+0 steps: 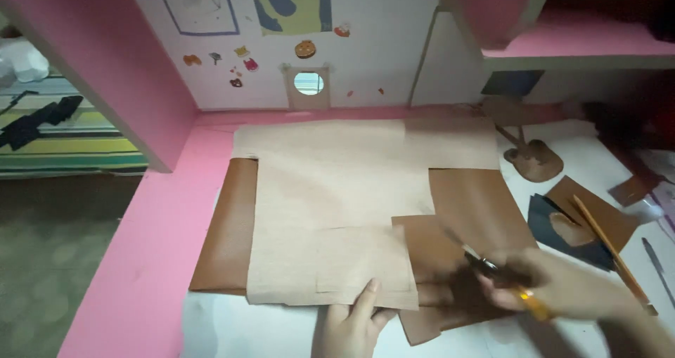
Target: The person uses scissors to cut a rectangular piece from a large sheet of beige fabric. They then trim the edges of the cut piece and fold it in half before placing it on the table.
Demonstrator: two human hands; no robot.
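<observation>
A large beige paper sheet point(330, 196) lies over brown leather-like sheets point(225, 224) on the pink desk point(162, 217). My left hand point(351, 323) presses on the beige sheet's near edge, thumb on the paper. My right hand point(562, 288), blurred by motion, grips scissors point(485, 263) with orange handles. Their blades point up and left over a smaller brown piece point(436, 252) at the beige sheet's right edge.
A pencil point(608, 249) lies on brown and dark blue scraps point(562, 224) at the right. A brown cut-out shape point(538, 161) sits farther back. The white back wall point(380, 56) carries stickers and pictures. A pink shelf point(576, 45) hangs at upper right.
</observation>
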